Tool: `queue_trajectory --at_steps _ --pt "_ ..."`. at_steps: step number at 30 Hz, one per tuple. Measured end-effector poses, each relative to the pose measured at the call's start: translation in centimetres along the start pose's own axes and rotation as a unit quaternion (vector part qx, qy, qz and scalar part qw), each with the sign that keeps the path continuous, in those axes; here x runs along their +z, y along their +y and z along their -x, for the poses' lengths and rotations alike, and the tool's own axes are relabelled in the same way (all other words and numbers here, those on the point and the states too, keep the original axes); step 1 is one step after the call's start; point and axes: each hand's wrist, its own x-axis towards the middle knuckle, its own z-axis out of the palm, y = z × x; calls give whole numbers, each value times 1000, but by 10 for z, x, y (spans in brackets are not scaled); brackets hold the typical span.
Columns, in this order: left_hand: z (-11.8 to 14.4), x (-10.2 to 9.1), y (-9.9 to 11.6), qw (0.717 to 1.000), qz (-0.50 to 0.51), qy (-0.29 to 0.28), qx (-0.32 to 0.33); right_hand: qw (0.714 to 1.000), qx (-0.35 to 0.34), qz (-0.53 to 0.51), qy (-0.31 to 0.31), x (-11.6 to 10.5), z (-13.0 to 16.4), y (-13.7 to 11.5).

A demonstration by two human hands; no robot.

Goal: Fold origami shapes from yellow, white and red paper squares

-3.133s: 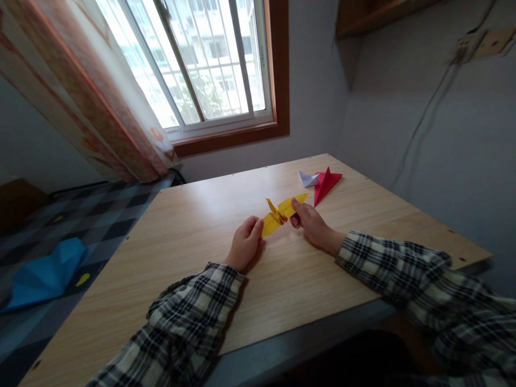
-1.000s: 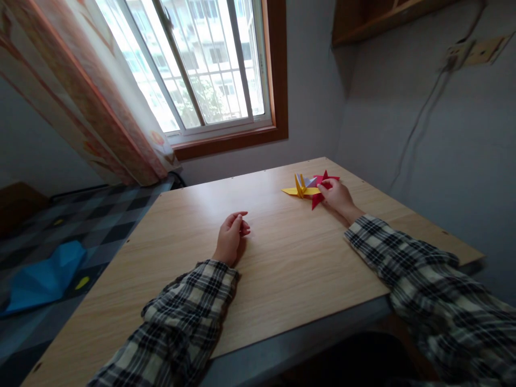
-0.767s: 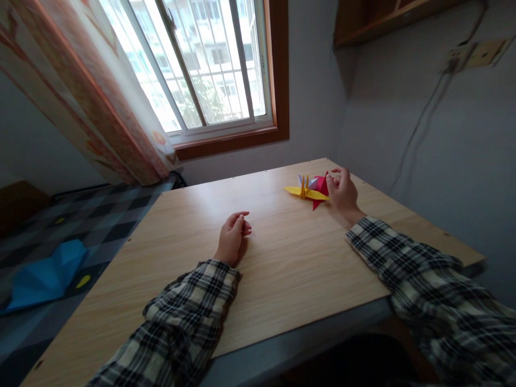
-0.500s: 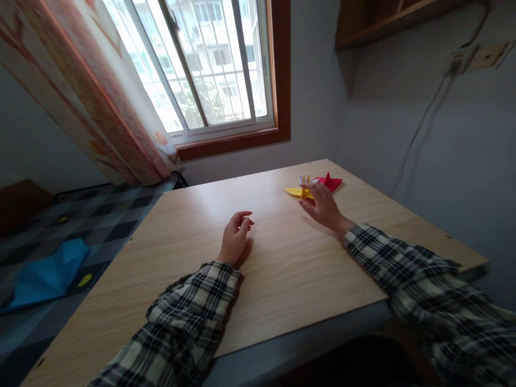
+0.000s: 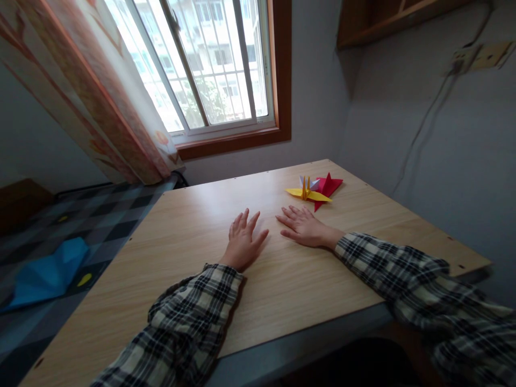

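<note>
My left hand (image 5: 245,240) rests over the middle of the wooden table (image 5: 193,242), palm down with fingers spread, holding nothing. To its right lies my right hand (image 5: 304,226), also flat and open with its fingers apart. Just beyond the right hand sits a yellow origami crane (image 5: 308,194) with wings stretched out. A red folded-paper piece (image 5: 330,185) with pointed ends is behind and to the right of it. Part of a white folded-paper piece (image 5: 315,185) shows between them; the rest is hidden behind the crane.
A blue folded sheet (image 5: 52,274) lies on the checked bed cover (image 5: 24,338) at the left. Behind the table are a window (image 5: 201,64) and a patterned curtain (image 5: 92,97). A wall socket with a hanging cable (image 5: 419,123) is at the right.
My right hand has let go of the yellow crane, come back toward me and flattened on the table. The loosely curled fingers of my left hand have spread.
</note>
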Motion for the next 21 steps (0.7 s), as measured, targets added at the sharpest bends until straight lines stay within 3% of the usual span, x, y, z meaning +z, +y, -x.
queue_trajectory --at_steps 10,21 --pt "1 -11 15 988 -82 -129 7 1000 -10 24 0 0 -2 -3" --pt "2 -9 16 984 -108 -140 21 999 -14 42 7 2 -2 -3"
